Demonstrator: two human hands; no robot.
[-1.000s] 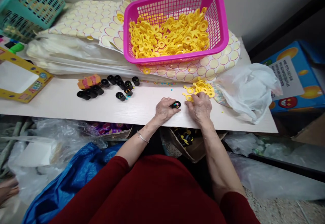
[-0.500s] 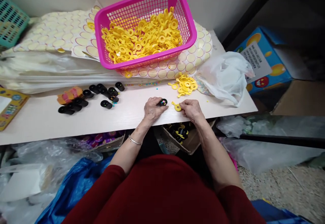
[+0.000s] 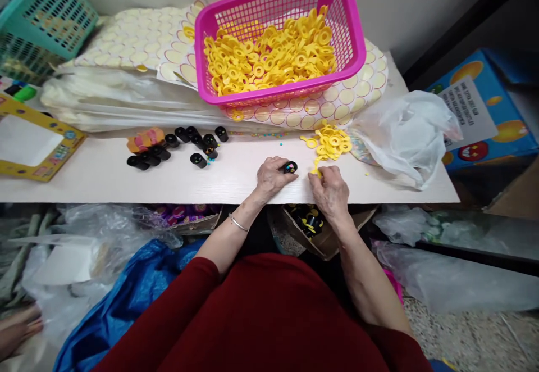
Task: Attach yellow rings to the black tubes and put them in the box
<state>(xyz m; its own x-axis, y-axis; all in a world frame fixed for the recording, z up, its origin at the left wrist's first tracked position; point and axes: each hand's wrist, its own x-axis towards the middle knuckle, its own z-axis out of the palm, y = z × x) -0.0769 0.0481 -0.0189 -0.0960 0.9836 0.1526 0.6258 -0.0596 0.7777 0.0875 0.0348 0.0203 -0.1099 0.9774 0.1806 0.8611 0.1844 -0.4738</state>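
Note:
A small black cylinder (image 3: 291,166), its open top filled with coloured beads, is held upright on the table by my left hand (image 3: 272,178), thumb and fingers curled round it. Just to the right, my right hand (image 3: 332,191) pinches a yellow plastic ring with a tab (image 3: 316,167), partly covered by the fingers. The two pieces are apart. Behind my right hand lies a pile of yellow rings (image 3: 332,140). Several more black cylinders (image 3: 198,160) stand or lie to the left, some with beads in or around them.
A pink basket (image 3: 280,91) of yellow rings stands at the back on printed sheets. A white plastic bag (image 3: 415,130) is on the right, a yellow box (image 3: 37,153) on the left. Below the table edge sits a carton (image 3: 332,243). Another person's bare limb (image 3: 19,330) shows lower left.
The view has swung left, so the table things appear further right. My right hand has turned the yellow ring, now more hidden by its fingers. My left hand still holds the cylinder.

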